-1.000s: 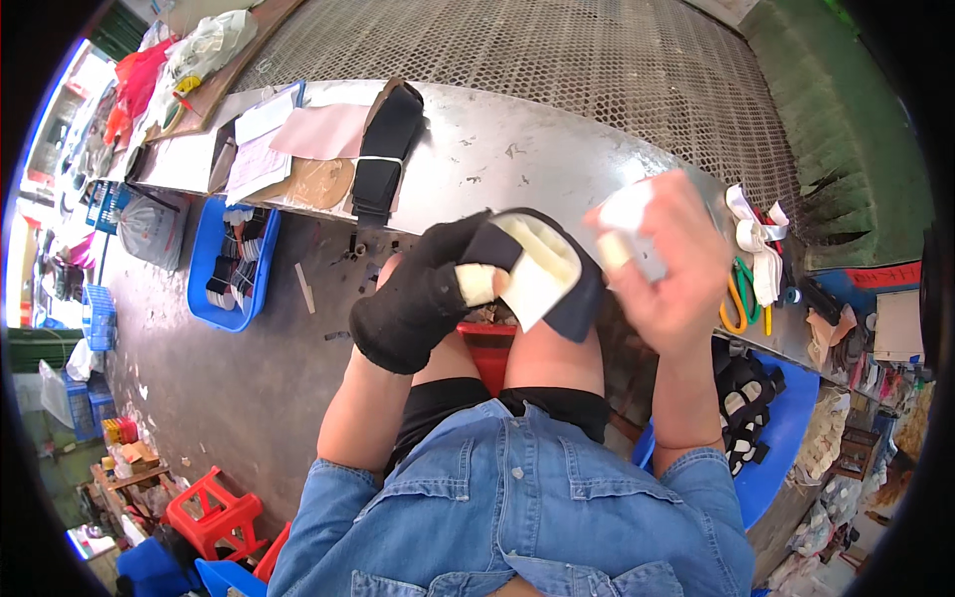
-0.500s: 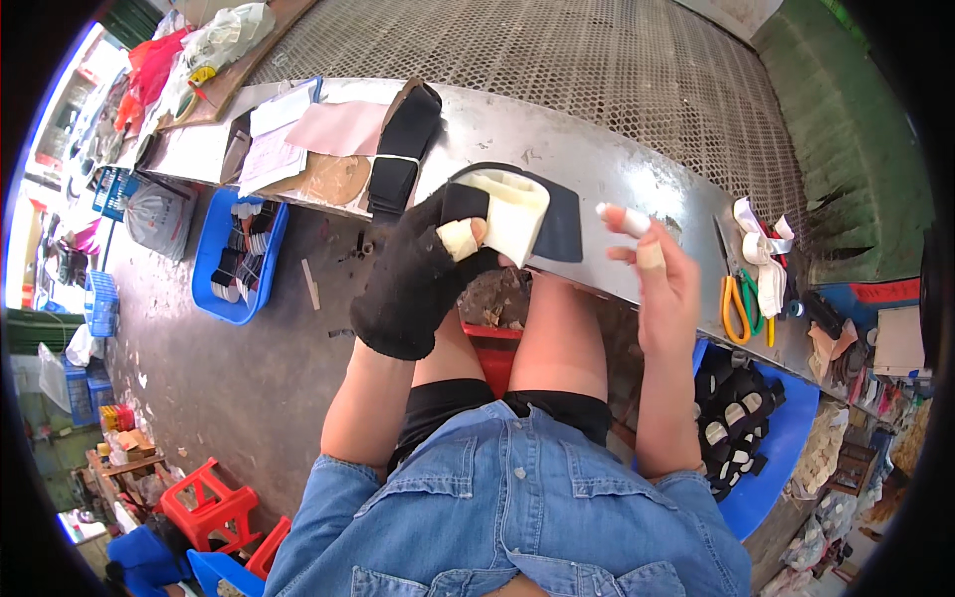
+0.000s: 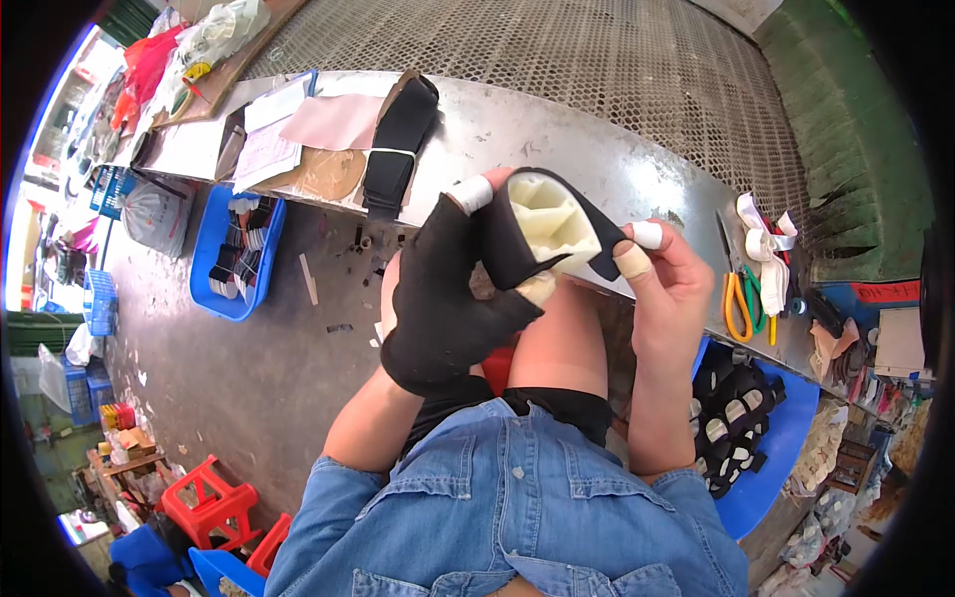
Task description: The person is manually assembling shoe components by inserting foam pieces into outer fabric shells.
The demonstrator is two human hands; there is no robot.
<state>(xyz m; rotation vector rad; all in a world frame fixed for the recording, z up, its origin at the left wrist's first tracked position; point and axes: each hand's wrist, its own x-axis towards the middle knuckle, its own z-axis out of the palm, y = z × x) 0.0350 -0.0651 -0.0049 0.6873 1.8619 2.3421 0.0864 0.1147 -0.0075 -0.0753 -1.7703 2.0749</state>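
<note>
My left hand (image 3: 438, 294), in a black fingerless glove with tape on thumb and finger, grips a cream hollow shoe heel (image 3: 542, 217) with ribs inside. The heel's open ribbed side faces up toward me. Black covering material (image 3: 589, 207) wraps around its outer wall, and a loose end sticks out to the right. My right hand (image 3: 671, 289), bare with white tape on the index finger and beige tape on the thumb, pinches that loose end. Both hands are above my lap at the near edge of the metal worktable (image 3: 497, 119).
On the table lie a banded stack of black pieces (image 3: 390, 174), papers (image 3: 271, 149) and orange-handled scissors (image 3: 736, 308). A blue bin (image 3: 786, 448) of black-covered pieces stands at right, a blue basket (image 3: 234, 308) at left. A metal mesh (image 3: 557, 60) is behind.
The heel has turned so its hollow ribbed side now shows. My right hand has moved left and taken hold of the covering's loose end. My left hand has shifted right with the heel.
</note>
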